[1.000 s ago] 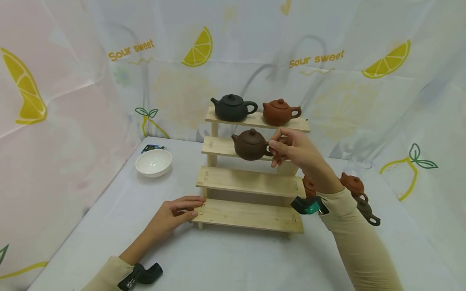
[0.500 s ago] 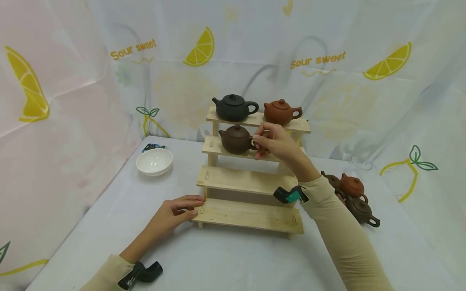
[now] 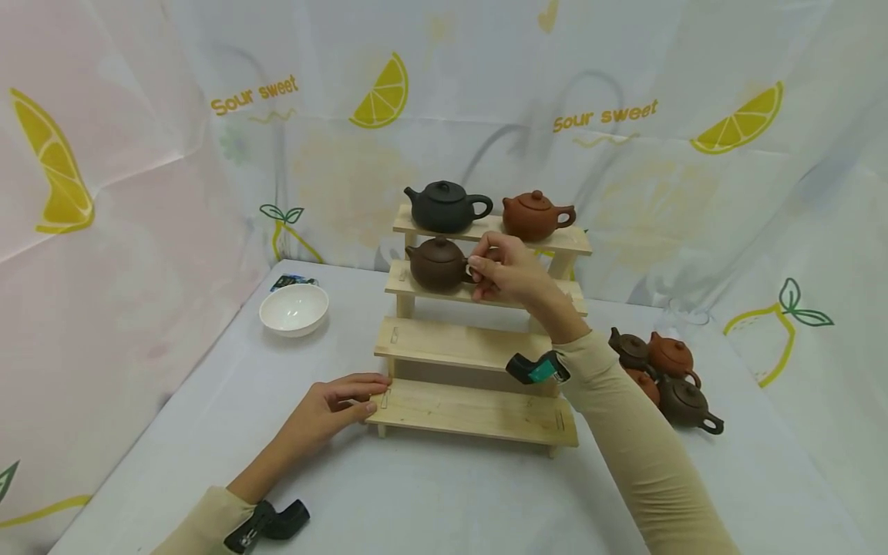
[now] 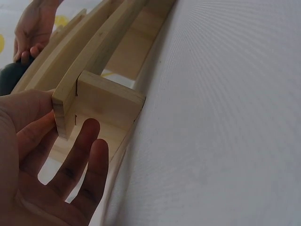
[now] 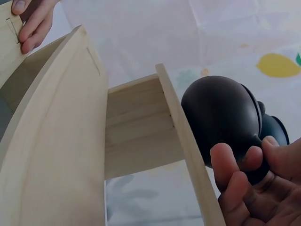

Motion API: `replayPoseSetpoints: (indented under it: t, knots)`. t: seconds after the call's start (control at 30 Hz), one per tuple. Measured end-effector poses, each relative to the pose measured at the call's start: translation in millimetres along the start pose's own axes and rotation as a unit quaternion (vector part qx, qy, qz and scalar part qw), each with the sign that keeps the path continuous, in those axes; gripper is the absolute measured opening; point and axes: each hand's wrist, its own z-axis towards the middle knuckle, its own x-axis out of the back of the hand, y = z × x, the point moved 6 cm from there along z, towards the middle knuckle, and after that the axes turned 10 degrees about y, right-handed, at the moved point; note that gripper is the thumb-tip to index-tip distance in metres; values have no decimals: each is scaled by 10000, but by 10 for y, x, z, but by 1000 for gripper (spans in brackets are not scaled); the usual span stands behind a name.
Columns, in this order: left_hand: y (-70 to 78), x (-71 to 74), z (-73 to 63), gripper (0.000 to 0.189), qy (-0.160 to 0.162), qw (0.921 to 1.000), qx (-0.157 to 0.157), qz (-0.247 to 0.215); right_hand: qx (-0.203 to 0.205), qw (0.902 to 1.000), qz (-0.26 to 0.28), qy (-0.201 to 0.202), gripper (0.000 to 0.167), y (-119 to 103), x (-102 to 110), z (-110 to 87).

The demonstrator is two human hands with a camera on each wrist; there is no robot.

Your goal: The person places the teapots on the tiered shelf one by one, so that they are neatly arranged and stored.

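Observation:
My right hand [image 3: 509, 270] pinches the handle of a dark brown teapot [image 3: 435, 264] at the left end of the second shelf from the top. In the right wrist view that teapot [image 5: 218, 120] sits upright right at the shelf board, its spout hidden. My left hand [image 3: 333, 405] holds the left end of the lowest board of the wooden tiered stand [image 3: 472, 408]. Close up in the left wrist view, thumb and forefinger pinch the board end [image 4: 66, 103], other fingers extended below. On the top tier stand a black teapot [image 3: 444, 208] and a reddish-brown teapot [image 3: 534, 216].
Several small teapots, including a reddish one [image 3: 671, 354] and a dark brown one [image 3: 687, 401], cluster on the table right of the stand. A white bowl [image 3: 294, 310] stands at the left, before a small dark packet [image 3: 293, 282]. A printed cloth [image 3: 444, 92] hangs behind.
My right hand has carried the dark brown teapot leftward from in front of the stand to the second shelf's left end. My left hand has stayed on the lowest board.

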Motion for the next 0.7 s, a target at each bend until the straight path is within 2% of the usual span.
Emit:
replayPoseSetpoints:
  t: [0.3, 0.43, 0.7]
  knots:
    - [9, 22, 8, 28, 42, 10000, -3, 63, 163, 9993, 80, 315, 9, 8, -50, 9]
    - [3, 14, 3, 28, 11, 10000, 21, 58, 114, 9992, 86, 371, 9, 37, -40, 9]
    - [-19, 2, 3, 28, -2, 10000, 5, 72, 301, 9978, -504, 297, 9, 32, 25, -8]
